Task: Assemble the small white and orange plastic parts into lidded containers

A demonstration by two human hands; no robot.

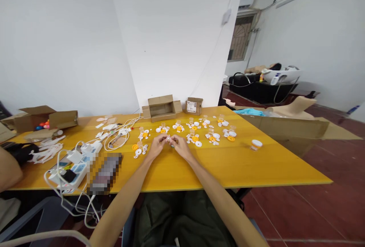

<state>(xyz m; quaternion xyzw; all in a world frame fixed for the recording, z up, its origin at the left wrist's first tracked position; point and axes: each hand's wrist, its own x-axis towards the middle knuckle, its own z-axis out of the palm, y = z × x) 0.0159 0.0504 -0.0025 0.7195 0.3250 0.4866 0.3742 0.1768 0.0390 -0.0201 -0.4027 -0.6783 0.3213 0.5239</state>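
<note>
Close together over the yellow table (211, 167), my left hand (157, 146) and my right hand (179, 146) pinch one small white plastic piece with holes (168, 138) between their fingertips. Its exact kind is too small to make out. Around my hands lie several groups of small parts: orange discs (195, 139), white rings (198, 144), small white pieces and clear plastic cups (211, 130). The nearest group on the left has an orange disc (135, 147) and a white ring (138, 152). Some parts are hidden behind my hands.
At the back stand an open cardboard box (162, 111) and a smaller box (194, 106). A lidded tub (256, 144) sits to the right. On the left are a power strip (82, 167) with cables, a phone (105, 174) and a box of coloured balls (45, 121). Another person's arm (10, 169) shows far left.
</note>
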